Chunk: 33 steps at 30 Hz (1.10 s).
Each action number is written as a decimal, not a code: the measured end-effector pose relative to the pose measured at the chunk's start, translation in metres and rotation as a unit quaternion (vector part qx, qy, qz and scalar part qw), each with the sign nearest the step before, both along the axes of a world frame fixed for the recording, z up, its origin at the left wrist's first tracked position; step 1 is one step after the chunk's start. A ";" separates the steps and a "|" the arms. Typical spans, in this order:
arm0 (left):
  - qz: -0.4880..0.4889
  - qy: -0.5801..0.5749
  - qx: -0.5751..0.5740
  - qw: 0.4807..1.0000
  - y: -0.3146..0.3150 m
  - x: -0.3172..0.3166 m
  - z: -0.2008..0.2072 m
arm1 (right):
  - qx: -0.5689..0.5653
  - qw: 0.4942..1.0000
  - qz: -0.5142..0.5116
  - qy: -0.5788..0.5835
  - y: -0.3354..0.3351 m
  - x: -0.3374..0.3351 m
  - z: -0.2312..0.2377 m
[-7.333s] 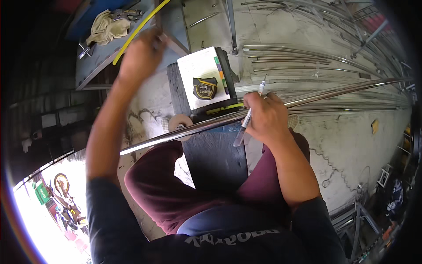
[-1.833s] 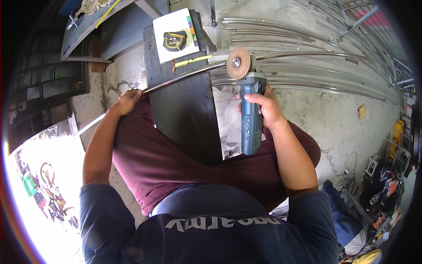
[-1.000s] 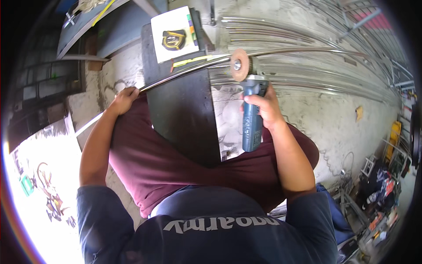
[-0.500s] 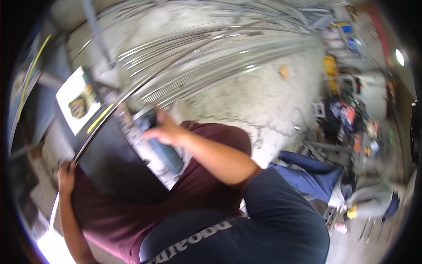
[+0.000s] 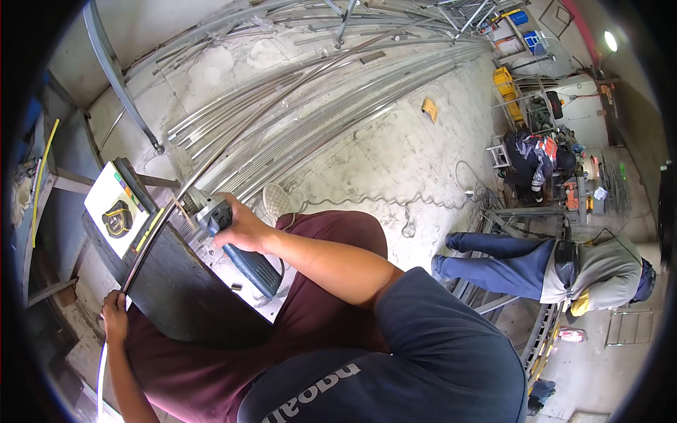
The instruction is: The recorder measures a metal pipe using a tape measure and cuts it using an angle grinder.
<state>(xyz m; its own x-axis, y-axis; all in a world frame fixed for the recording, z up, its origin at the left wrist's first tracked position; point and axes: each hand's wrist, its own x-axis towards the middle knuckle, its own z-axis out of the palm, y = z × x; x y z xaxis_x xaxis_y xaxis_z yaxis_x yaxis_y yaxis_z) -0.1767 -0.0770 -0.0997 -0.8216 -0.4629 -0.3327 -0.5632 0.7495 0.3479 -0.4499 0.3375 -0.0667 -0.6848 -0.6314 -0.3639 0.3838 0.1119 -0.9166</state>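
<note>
My left hand (image 5: pixel 114 317) is closed around a long, thin metal tube (image 5: pixel 147 247) at the left. The tube runs diagonally across a dark board (image 5: pixel 187 289) and on toward the far side. In my right hand (image 5: pixel 247 227) is an angle grinder (image 5: pixel 248 264), its body pointing down toward my lap. The grinder's head lies close beside the tube; whether its disc touches the tube I cannot tell. A black and yellow tape measure (image 5: pixel 118 220) rests on a white sheet (image 5: pixel 106 194) on the board, left of the tube.
Several long metal tubes (image 5: pixel 296 106) lie on the floor ahead. A coiled cable (image 5: pixel 374 200) crosses the floor to the right. One co-worker (image 5: pixel 508 268) in blue trousers stands at the right; another person (image 5: pixel 532 162) is farther off. An orange-yellow piece (image 5: pixel 429 109) lies on the floor.
The view has steadied from blur and shifted a little. My left hand stays on the tube and my right hand still holds the angle grinder beside it.
</note>
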 end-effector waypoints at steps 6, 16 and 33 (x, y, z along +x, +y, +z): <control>0.066 -0.177 -0.039 0.981 -0.012 -0.003 -0.004 | 0.012 1.000 -0.010 0.005 0.001 -0.002 0.000; 0.101 -0.115 0.002 0.988 -0.005 -0.037 -0.012 | 0.010 0.999 -0.015 -0.034 0.002 -0.005 -0.003; 0.107 -0.122 -0.021 0.986 0.041 -0.087 0.030 | -0.024 0.994 -0.040 -0.098 0.017 -0.018 0.012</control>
